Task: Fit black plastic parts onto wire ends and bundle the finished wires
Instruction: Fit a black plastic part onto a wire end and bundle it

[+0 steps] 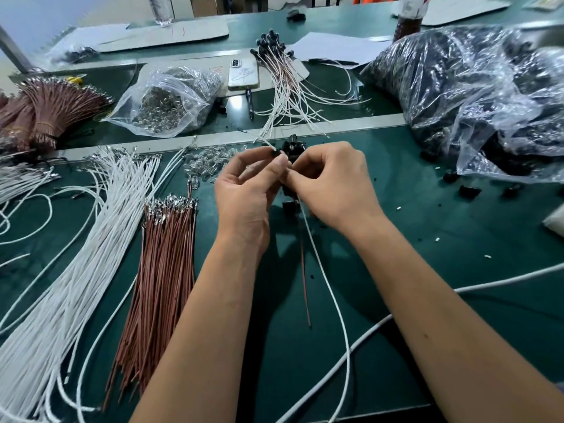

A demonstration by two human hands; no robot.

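My left hand point(244, 190) and my right hand point(332, 184) meet above the green mat point(427, 270), fingertips pinched together. Between them sits a small black plastic part point(276, 153) on a wire end. A white wire point(332, 294) and a brown wire point(305, 285) hang down from the hands toward me. More black parts point(293, 148) lie just behind my fingers. Loose white wires point(76, 270) and a brown wire bunch point(161, 276) lie at the left. A finished bundle with black ends point(274, 47) lies at the back.
A big clear bag of black parts point(476, 96) fills the right. A bag of small clear pieces point(171, 99) stands at the back left, with a phone point(243, 73) and a pen point(250, 102) beside it. Loose clear pieces point(207, 163) lie left of my hands.
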